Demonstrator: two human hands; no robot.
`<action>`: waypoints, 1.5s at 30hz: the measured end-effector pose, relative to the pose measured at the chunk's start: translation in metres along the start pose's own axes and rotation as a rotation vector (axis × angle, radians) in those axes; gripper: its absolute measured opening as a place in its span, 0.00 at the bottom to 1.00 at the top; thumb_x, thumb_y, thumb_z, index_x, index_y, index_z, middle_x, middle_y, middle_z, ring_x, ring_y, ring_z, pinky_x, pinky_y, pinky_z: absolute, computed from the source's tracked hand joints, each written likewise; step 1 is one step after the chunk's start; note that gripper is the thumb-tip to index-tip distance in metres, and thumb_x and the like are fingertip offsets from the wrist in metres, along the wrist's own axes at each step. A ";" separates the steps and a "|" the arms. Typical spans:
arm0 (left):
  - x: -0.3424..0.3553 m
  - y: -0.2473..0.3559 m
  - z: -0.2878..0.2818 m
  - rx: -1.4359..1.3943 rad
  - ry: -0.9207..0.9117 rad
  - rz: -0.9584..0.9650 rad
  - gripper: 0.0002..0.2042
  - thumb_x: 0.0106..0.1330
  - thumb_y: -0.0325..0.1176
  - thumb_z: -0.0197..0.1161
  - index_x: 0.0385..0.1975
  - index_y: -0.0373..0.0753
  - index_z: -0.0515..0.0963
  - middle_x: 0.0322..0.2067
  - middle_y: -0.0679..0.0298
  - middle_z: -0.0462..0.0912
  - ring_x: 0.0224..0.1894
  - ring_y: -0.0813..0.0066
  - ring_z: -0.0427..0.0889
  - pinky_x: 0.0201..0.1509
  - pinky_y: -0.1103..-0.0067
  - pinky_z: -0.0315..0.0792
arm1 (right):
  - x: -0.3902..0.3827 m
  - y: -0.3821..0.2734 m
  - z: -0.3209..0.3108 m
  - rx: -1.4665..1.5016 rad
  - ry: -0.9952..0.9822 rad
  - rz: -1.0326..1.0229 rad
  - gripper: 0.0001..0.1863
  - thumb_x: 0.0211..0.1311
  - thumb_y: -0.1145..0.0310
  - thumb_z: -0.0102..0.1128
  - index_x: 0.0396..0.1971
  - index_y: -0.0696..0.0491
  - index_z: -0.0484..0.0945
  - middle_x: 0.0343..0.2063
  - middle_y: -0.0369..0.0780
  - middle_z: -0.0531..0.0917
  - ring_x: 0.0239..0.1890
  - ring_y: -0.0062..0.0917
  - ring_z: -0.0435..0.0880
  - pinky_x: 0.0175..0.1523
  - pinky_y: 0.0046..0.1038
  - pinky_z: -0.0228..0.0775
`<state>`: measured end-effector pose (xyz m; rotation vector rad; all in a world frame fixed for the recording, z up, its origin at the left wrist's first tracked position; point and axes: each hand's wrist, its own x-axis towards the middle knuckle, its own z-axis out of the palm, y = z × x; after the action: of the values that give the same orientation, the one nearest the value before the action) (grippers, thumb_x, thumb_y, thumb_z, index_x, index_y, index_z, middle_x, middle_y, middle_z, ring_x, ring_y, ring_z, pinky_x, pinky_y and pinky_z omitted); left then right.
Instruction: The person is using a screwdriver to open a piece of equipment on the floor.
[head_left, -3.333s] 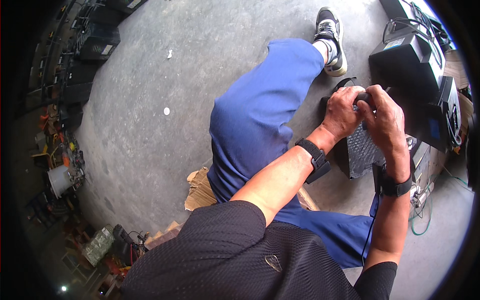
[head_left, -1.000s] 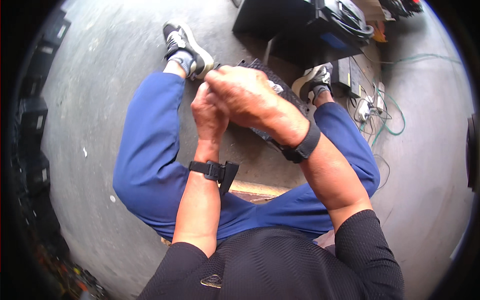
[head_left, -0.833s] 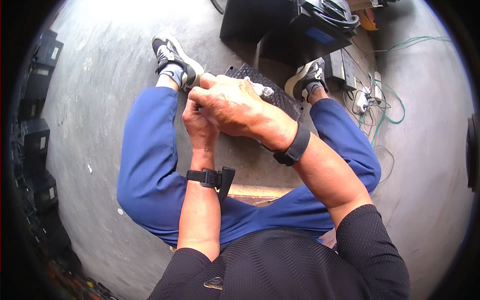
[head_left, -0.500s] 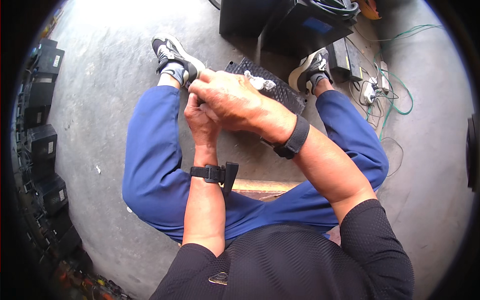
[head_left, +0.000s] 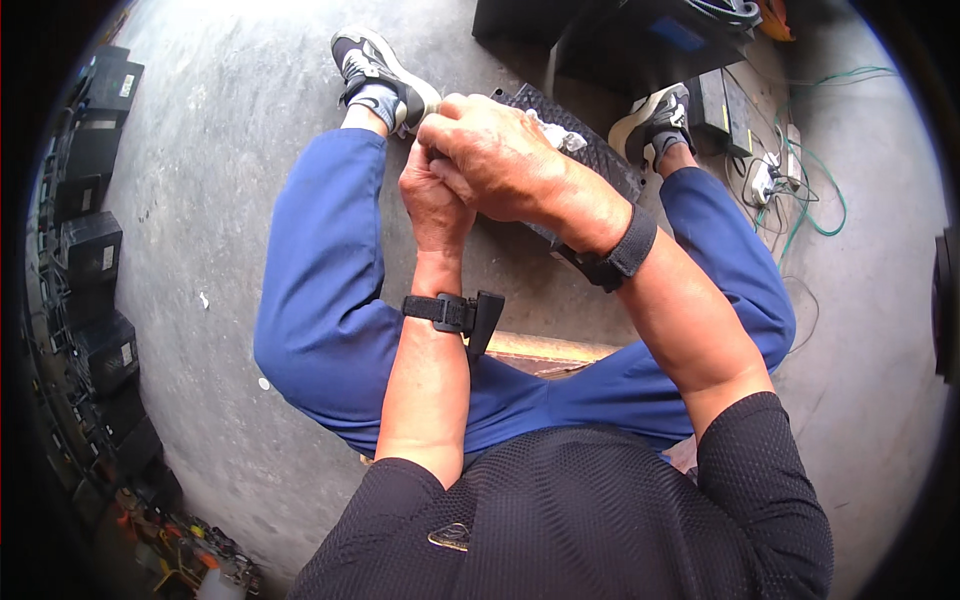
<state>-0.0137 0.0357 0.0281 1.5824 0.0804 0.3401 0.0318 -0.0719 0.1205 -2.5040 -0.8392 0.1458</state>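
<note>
Overhead, a seated worker's right hand (head_left: 495, 160) wraps over the left hand (head_left: 432, 195), fingers clenched around something unseen.
Any slip could drop it onto the black panel (head_left: 590, 160) and white cloth (head_left: 555, 130) below.

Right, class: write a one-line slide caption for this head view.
Seated person's left hand and right hand meet over a dark ribbed panel, white scrap beside them.

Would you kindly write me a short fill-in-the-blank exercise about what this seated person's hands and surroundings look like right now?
1. The right hand lies over the ___ hand.
2. The trousers are ___ in colour.
3. Each wrist wears a ___ strap.
4. The green cable lies on the person's ___ side.

Missing words: left; blue; black; right
</note>
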 end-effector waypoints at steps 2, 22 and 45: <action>0.000 0.003 -0.001 -0.003 0.026 0.001 0.13 0.65 0.30 0.71 0.47 0.37 0.80 0.37 0.65 0.87 0.42 0.79 0.83 0.47 0.79 0.77 | 0.002 -0.002 0.002 0.000 0.050 -0.116 0.16 0.61 0.61 0.68 0.45 0.52 0.80 0.40 0.46 0.81 0.47 0.46 0.82 0.52 0.44 0.76; 0.000 -0.019 0.001 -0.088 0.014 -0.070 0.06 0.72 0.28 0.63 0.44 0.35 0.80 0.33 0.70 0.84 0.38 0.85 0.78 0.43 0.82 0.75 | 0.001 -0.006 -0.010 0.017 0.035 -0.162 0.09 0.59 0.70 0.67 0.39 0.52 0.79 0.41 0.43 0.80 0.46 0.45 0.82 0.48 0.44 0.78; -0.013 -0.043 0.002 0.149 0.043 -0.078 0.14 0.62 0.29 0.73 0.47 0.39 0.81 0.41 0.65 0.88 0.45 0.73 0.86 0.49 0.76 0.79 | 0.007 -0.010 -0.008 0.019 0.010 -0.178 0.08 0.58 0.70 0.63 0.38 0.51 0.81 0.37 0.42 0.78 0.43 0.40 0.81 0.45 0.43 0.77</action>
<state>-0.0186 0.0328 -0.0164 1.7142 0.2042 0.3127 0.0339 -0.0643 0.1332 -2.3964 -1.0467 0.0809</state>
